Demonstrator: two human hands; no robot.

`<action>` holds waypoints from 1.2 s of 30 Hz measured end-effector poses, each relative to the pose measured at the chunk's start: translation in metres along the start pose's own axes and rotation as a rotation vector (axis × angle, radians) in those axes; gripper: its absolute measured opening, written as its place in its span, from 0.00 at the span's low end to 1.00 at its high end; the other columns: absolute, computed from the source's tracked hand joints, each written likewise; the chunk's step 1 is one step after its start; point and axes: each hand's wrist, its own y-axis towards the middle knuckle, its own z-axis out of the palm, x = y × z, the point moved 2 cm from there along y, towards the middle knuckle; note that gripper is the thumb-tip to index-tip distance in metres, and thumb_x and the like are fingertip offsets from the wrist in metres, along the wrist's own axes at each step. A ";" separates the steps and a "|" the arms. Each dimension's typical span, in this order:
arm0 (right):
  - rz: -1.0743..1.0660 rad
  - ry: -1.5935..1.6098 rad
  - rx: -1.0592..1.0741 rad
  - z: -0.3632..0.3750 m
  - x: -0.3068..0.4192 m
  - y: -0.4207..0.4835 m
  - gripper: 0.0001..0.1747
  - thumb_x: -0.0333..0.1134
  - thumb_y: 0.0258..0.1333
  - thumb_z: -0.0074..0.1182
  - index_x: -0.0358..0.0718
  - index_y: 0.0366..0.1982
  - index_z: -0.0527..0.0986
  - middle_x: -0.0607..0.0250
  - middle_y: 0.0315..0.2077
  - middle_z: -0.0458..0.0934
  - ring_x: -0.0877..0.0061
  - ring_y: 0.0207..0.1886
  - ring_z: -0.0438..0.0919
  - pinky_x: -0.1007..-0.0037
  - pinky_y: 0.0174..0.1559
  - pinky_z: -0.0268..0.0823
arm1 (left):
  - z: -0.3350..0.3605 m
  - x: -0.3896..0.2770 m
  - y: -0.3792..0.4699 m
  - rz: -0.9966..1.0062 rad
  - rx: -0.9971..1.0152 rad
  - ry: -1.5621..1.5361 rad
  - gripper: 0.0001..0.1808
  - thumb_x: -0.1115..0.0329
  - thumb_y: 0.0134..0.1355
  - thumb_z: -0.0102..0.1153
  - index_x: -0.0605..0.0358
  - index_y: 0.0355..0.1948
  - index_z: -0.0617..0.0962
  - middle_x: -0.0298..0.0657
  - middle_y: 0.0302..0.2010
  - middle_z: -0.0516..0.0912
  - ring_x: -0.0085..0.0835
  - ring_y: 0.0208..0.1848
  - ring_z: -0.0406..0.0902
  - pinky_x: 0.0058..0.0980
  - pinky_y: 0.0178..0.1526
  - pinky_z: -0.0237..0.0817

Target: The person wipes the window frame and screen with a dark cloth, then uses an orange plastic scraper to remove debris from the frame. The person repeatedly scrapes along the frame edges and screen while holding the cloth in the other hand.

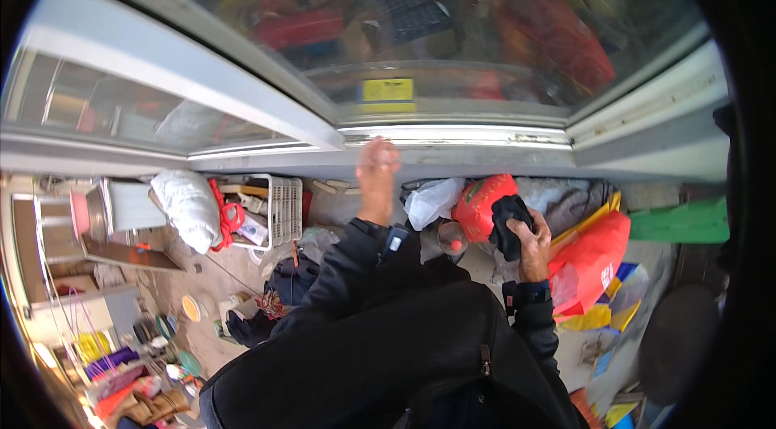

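My left hand (pixel 378 174) reaches to the white track (pixel 448 136) at the foot of a sliding window, over the grey sill (pixel 473 156). Blur hides how its fingers are set and whether they touch the frame. My right hand (pixel 532 242) grips a crumpled black cloth (pixel 510 224) beneath the sill, in front of a red bag (pixel 482 201). Above both hands rises the window glass (pixel 473 22), with a yellow label (pixel 388 94) near its lower edge. To the left, the white frame (pixel 200 59) of another pane runs at a slant.
Below the sill stand a white plastic crate (pixel 284 210) and a white stuffed bag (pixel 185 210). Near my right arm are a plastic bottle (pixel 450 235), a red-orange bag (pixel 591 265) and a green sheet (pixel 679 220). A tub (pixel 195 308) stands on the cluttered floor at left.
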 end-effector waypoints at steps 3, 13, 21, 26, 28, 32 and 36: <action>0.017 -0.004 0.066 0.011 -0.001 0.004 0.27 0.34 0.56 0.68 0.26 0.55 0.81 0.61 0.44 0.87 0.76 0.44 0.85 0.74 0.51 0.76 | -0.058 -0.045 0.051 0.237 -0.302 0.422 0.20 0.76 0.77 0.56 0.61 0.68 0.75 0.39 0.54 0.83 0.25 0.51 0.81 0.27 0.53 0.77; -0.008 -0.089 0.154 0.048 -0.004 0.005 0.22 0.31 0.58 0.69 0.26 0.51 0.83 0.61 0.43 0.88 0.77 0.44 0.84 0.73 0.51 0.77 | -0.088 -0.153 0.044 0.681 -0.683 0.729 0.29 0.56 0.62 0.82 0.67 0.53 0.81 0.47 0.47 0.82 0.41 0.50 0.81 0.39 0.53 0.75; -0.043 -0.147 0.119 0.046 -0.024 0.000 0.24 0.32 0.57 0.70 0.26 0.53 0.83 0.61 0.43 0.88 0.77 0.44 0.84 0.74 0.51 0.76 | -0.094 -0.160 0.061 0.727 -0.692 0.989 0.30 0.53 0.57 0.84 0.66 0.45 0.80 0.46 0.40 0.82 0.44 0.46 0.81 0.44 0.51 0.73; -0.010 -0.122 0.135 0.041 -0.045 -0.006 0.25 0.33 0.57 0.71 0.27 0.54 0.83 0.62 0.43 0.88 0.78 0.45 0.84 0.74 0.51 0.77 | -0.095 -0.159 0.062 0.747 -0.659 0.936 0.29 0.54 0.57 0.85 0.65 0.43 0.80 0.44 0.40 0.81 0.41 0.42 0.81 0.42 0.47 0.74; 0.010 -0.095 0.153 0.043 -0.052 -0.008 0.25 0.34 0.57 0.71 0.27 0.54 0.83 0.62 0.43 0.88 0.78 0.45 0.84 0.74 0.52 0.77 | -0.095 -0.161 0.063 0.734 -0.651 0.927 0.29 0.54 0.57 0.85 0.64 0.42 0.79 0.44 0.39 0.80 0.40 0.41 0.80 0.42 0.46 0.74; -0.025 -0.191 0.193 0.049 -0.064 -0.012 0.25 0.32 0.55 0.70 0.26 0.53 0.83 0.58 0.43 0.88 0.74 0.46 0.86 0.72 0.54 0.77 | -0.096 -0.162 0.063 0.726 -0.646 0.930 0.28 0.55 0.56 0.85 0.63 0.40 0.78 0.42 0.37 0.78 0.40 0.40 0.77 0.44 0.47 0.73; -0.105 -0.285 0.219 0.061 -0.075 -0.015 0.24 0.33 0.54 0.72 0.25 0.50 0.84 0.54 0.44 0.88 0.71 0.49 0.86 0.69 0.56 0.76 | -0.098 -0.162 0.065 0.710 -0.614 0.908 0.29 0.56 0.53 0.86 0.62 0.40 0.76 0.42 0.36 0.77 0.42 0.42 0.76 0.44 0.49 0.71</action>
